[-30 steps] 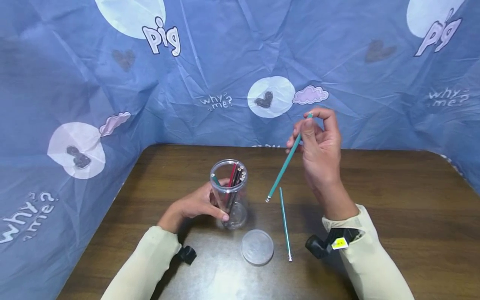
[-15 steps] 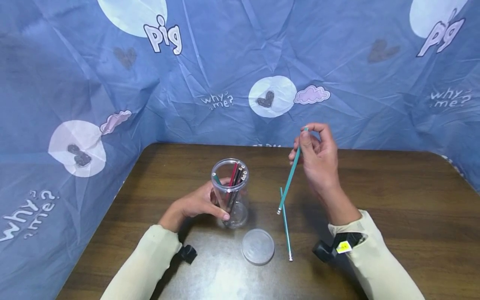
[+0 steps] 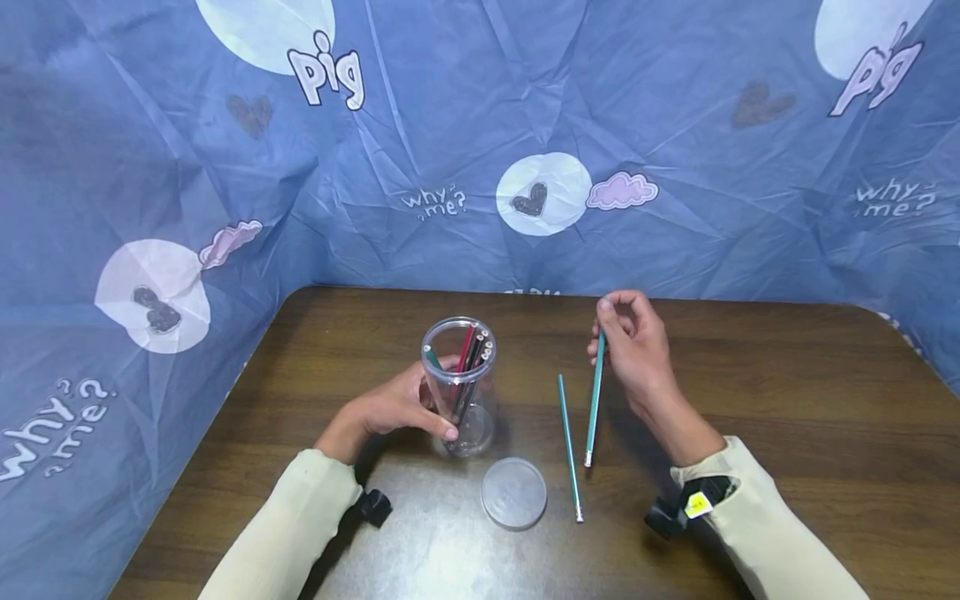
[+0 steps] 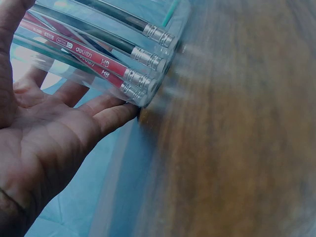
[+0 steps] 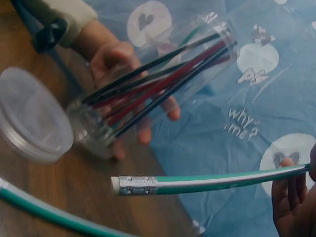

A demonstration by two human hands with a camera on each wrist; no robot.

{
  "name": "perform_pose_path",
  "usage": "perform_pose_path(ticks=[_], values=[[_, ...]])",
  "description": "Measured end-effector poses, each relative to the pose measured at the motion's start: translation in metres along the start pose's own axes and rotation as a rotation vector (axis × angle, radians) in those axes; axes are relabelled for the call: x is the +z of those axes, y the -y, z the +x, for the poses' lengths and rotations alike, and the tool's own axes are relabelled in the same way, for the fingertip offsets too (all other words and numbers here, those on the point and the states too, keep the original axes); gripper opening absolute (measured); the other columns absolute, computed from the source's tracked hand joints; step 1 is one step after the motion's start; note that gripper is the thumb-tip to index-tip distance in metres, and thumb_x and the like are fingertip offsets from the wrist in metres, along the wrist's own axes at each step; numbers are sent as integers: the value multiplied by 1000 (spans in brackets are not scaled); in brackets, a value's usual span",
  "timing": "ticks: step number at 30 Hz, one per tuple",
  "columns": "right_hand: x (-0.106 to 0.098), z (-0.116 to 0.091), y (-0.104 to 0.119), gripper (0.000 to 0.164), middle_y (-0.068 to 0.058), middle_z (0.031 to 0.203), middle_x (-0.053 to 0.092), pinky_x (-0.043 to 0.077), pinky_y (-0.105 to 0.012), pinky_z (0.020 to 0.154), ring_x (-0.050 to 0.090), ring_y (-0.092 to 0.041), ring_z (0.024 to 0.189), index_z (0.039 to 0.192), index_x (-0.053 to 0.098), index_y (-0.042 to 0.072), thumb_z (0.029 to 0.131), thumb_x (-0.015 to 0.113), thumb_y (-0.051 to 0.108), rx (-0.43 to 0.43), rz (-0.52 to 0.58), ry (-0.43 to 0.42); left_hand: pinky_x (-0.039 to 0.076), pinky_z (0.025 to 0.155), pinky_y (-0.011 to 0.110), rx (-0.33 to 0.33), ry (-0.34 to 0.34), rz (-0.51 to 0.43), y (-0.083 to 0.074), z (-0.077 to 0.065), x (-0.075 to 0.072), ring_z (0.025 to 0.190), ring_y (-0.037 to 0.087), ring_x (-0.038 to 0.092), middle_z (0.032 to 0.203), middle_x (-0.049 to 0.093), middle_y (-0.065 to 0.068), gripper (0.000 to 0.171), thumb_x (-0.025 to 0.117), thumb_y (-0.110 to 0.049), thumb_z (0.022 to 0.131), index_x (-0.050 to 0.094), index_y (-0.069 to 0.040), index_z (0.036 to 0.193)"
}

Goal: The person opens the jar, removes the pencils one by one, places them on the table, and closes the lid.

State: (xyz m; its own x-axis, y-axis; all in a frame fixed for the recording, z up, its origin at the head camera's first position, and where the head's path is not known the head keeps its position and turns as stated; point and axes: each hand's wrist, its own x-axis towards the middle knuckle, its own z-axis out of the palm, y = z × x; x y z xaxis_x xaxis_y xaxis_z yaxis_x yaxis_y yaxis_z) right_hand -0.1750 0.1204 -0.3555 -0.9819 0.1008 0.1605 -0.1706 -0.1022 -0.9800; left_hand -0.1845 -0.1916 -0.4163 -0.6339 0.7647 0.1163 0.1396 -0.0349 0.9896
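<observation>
My left hand [image 3: 401,404] grips a clear plastic jar [image 3: 486,396] standing upright on the table, fingers behind it and thumb in front. Inside lean several pencils [image 4: 94,57], red, black and green; in the left wrist view their eraser ends sit at the jar's bottom. With thumb and fingertips, my right hand [image 3: 639,350] pinches a green pencil [image 3: 595,400] by its upper end, right of the jar. The metal ferrule and white eraser point down toward the table; whether they touch it I cannot tell. Another green pencil [image 3: 569,450] lies just left of it.
A round translucent lid [image 3: 514,493] lies flat in front of the jar. The brown wooden table [image 3: 810,417] ends at a blue printed cloth [image 3: 420,125] behind and at the left.
My right hand has come down toward the table with the green pencil, which swung from slanting left to nearly upright, right of the lying pencil. The left hand and jar stay put.
</observation>
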Motion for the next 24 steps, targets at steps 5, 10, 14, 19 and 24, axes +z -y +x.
perform_pose_path(ticks=[5,10,14,19,24], values=[[-7,0,-12,15,-5,76,54,54,-23,54,58,-8,56,107,49,7,103,54,21,83,-120,17,42,107,44,3,5,-5,-1,-1,0,126,49,48,138,50,34,86,88,-6,71,43,2,143],[-17,-1,-27,22,-6,75,55,54,-25,52,57,-9,55,112,49,1,103,55,21,126,-235,44,42,107,45,8,15,-5,0,1,0,127,50,47,138,51,33,86,88,-8,71,43,0,144],[-24,-3,-39,25,-6,73,55,54,-25,52,58,-9,55,114,48,-1,103,55,21,160,-295,55,43,106,45,11,15,0,0,1,-1,126,50,47,137,51,33,86,89,-9,71,43,1,143],[-29,-5,-50,26,0,63,54,50,-23,49,59,-11,56,112,50,0,103,57,23,176,-380,60,43,106,46,20,14,2,-1,1,0,126,51,48,137,51,34,86,89,-8,71,43,1,143],[-31,-5,-56,27,4,58,52,44,-22,46,57,-12,54,110,54,1,102,58,27,165,-481,47,42,107,47,20,12,5,-1,1,0,126,49,49,137,51,34,86,88,-8,71,43,1,143]])
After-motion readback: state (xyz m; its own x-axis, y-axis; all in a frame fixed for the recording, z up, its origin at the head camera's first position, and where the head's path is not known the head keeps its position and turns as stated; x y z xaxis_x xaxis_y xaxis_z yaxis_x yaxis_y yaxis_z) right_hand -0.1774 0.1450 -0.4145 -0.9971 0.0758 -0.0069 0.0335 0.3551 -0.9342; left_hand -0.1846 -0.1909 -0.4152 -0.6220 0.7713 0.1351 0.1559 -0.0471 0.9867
